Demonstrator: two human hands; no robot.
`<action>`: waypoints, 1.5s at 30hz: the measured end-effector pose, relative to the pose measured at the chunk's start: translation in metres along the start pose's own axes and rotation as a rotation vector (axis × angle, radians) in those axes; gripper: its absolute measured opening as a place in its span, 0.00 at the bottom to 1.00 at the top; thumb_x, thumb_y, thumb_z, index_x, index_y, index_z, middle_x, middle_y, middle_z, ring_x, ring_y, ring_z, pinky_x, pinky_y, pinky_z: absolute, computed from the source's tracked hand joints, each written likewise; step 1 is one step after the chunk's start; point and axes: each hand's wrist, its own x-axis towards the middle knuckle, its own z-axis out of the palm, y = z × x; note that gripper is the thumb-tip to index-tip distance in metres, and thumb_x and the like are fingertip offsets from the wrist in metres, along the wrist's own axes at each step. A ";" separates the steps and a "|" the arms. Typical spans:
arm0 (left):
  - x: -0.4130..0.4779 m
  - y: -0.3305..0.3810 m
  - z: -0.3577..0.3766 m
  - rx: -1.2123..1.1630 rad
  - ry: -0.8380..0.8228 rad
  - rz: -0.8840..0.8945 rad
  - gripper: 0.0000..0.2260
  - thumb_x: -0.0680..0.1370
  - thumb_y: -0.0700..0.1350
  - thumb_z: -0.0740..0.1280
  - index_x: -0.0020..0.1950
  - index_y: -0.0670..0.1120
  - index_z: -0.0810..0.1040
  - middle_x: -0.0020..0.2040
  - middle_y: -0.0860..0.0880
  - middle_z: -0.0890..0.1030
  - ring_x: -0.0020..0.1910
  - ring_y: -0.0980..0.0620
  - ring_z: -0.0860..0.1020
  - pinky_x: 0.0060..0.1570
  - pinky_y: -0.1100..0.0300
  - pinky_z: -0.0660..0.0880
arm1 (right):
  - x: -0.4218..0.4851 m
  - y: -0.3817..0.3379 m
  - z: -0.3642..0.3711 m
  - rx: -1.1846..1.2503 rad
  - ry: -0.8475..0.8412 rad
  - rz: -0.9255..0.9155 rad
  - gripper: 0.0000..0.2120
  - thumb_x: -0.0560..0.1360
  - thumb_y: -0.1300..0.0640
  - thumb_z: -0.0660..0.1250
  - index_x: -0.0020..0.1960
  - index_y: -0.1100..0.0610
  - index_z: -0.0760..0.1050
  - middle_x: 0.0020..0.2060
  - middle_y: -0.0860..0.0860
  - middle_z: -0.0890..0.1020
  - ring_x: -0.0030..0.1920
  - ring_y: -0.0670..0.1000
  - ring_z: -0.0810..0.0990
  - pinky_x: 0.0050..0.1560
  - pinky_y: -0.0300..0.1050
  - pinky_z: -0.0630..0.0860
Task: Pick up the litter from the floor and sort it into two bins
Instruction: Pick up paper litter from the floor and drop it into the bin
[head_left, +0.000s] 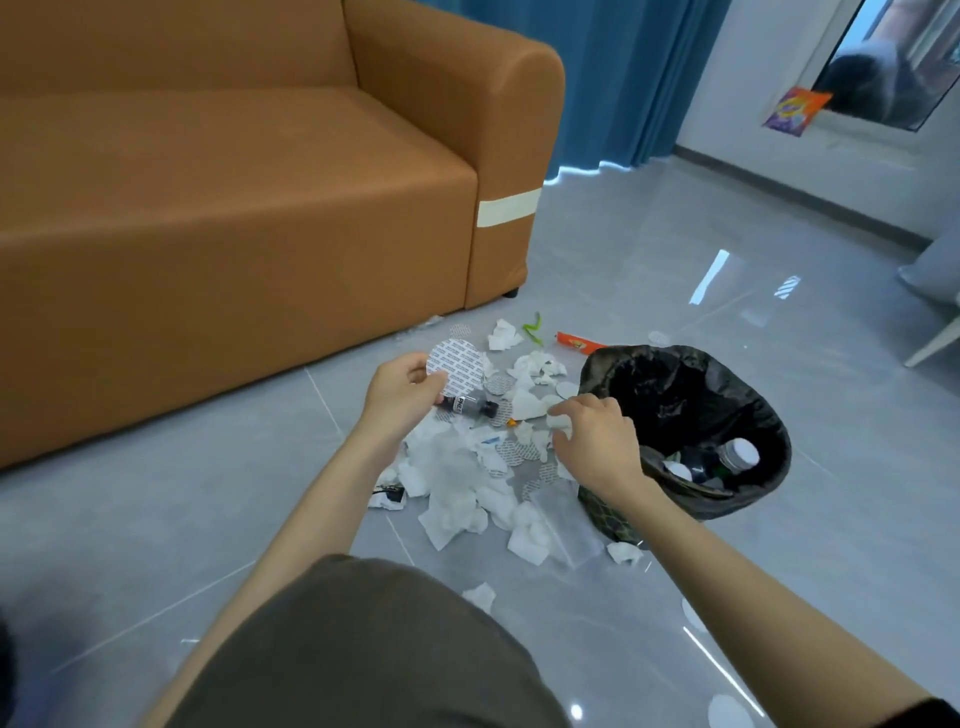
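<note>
L hand (400, 397) is pinching a round printed disc (456, 365) over the litter pile (467, 478); R hand (595, 441) is gripping a tissue scrap (560, 420) just left of the bin (774, 431). Risk: bin's holding bottles (737, 454), so paper could be landing mis-sorted there.

Bare forearms, bare hands, brown garment (363, 649) over the knee

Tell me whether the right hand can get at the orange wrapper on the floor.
Likely yes, once emptied: the wrapper lies uncovered beyond the right hand, beside the bin, but that hand pinches a white scrap.
</note>
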 end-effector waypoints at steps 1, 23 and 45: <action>0.000 -0.003 -0.004 -0.003 0.013 0.001 0.07 0.78 0.36 0.62 0.49 0.46 0.77 0.40 0.52 0.79 0.34 0.58 0.74 0.30 0.74 0.70 | 0.000 -0.007 0.004 0.053 -0.006 -0.006 0.17 0.76 0.56 0.61 0.64 0.50 0.73 0.64 0.51 0.74 0.64 0.57 0.68 0.60 0.52 0.69; -0.078 -0.062 -0.193 0.002 0.333 -0.152 0.07 0.77 0.40 0.67 0.55 0.43 0.78 0.38 0.50 0.79 0.35 0.56 0.78 0.39 0.68 0.77 | -0.018 -0.263 0.017 1.101 -0.493 -0.193 0.05 0.72 0.58 0.72 0.47 0.58 0.80 0.36 0.50 0.80 0.32 0.45 0.75 0.31 0.29 0.71; -0.163 -0.183 -0.273 0.969 0.430 -0.588 0.20 0.76 0.31 0.57 0.68 0.40 0.64 0.59 0.39 0.76 0.57 0.41 0.75 0.49 0.56 0.70 | -0.044 -0.282 0.039 1.149 -0.533 -0.083 0.04 0.73 0.60 0.71 0.46 0.57 0.78 0.37 0.49 0.80 0.33 0.47 0.74 0.37 0.37 0.73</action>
